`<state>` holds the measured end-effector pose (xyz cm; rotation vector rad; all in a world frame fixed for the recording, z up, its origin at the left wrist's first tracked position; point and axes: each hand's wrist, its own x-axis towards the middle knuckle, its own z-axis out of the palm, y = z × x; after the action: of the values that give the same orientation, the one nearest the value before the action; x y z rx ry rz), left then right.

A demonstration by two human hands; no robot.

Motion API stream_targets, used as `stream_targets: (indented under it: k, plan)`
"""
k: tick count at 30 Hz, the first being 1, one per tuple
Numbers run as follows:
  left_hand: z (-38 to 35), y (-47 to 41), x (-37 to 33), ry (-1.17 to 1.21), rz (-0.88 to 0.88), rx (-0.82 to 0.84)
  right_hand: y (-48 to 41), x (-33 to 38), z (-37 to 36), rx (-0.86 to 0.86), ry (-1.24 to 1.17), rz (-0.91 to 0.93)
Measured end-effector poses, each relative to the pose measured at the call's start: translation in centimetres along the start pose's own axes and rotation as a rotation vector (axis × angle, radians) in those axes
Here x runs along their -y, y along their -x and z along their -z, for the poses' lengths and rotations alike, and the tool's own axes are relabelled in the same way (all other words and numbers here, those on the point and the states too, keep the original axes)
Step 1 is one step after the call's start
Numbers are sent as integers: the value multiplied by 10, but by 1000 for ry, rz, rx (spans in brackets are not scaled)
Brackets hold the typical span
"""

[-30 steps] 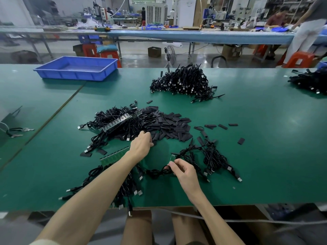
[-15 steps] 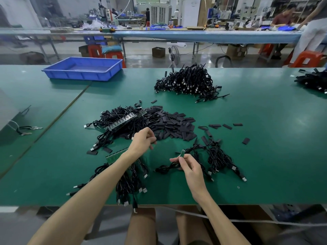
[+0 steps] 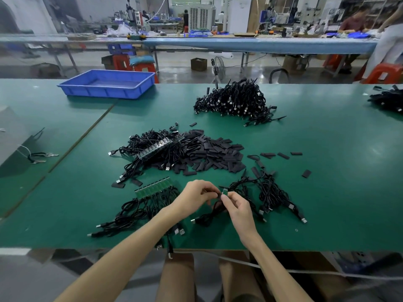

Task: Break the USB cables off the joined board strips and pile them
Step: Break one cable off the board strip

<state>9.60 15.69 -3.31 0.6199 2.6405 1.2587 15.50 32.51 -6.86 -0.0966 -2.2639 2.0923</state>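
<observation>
At the near edge of the green-matted tabletop [image 3: 327, 182], a worker's right hand [image 3: 236, 203] pinches a small green circuit-board piece [image 3: 224, 191] between thumb and fingertips. Its thin black USB cable [image 3: 208, 216] trails down onto the mat. The left hand [image 3: 196, 194], fingers curled, pinches a small dark piece [image 3: 214, 194] just beside the board; what it is cannot be made out.

This board appears already free of its strip, so the step in hand looks like finishing one cable before it is piled. Next it would be dropped on the loose tangle of separated black cables [image 3: 272, 192] just to the right. Then comes a reach left to the long green joined board strip [image 3: 152, 188], cables fanning from it toward the near edge. That calls for a firm grip either side of a joint and a clean bend.

Toward the middle of the tabletop lie a heap of flat black rectangular sleeves [image 3: 216, 153] and a second board strip buried in cables [image 3: 157, 147]. Beyond them, near the far edge, sit a large mound of black cables [image 3: 235, 103] and, to its left, a shallow blue plastic tray [image 3: 106, 83].
</observation>
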Motion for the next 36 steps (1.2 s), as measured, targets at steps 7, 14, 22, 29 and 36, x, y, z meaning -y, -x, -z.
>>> stream_targets:
  k: [7, 14, 22, 29, 36]
  plan:
    - [8, 5, 5, -231, -144, 35, -1, -2, 1, -3, 31, 4]
    - [14, 3, 2, -2, 24, 60, 1, 2, 0, 38, 21, 46]
    - [20, 9, -1, 136, 50, 180, 2, 2, -1, 49, 4, 55]
    - [23, 9, 1, 111, 83, 27, 1, 2, -1, 46, 18, 27]
    - [21, 10, 0, -75, 5, -119, 1, 3, -2, 45, -8, 4]
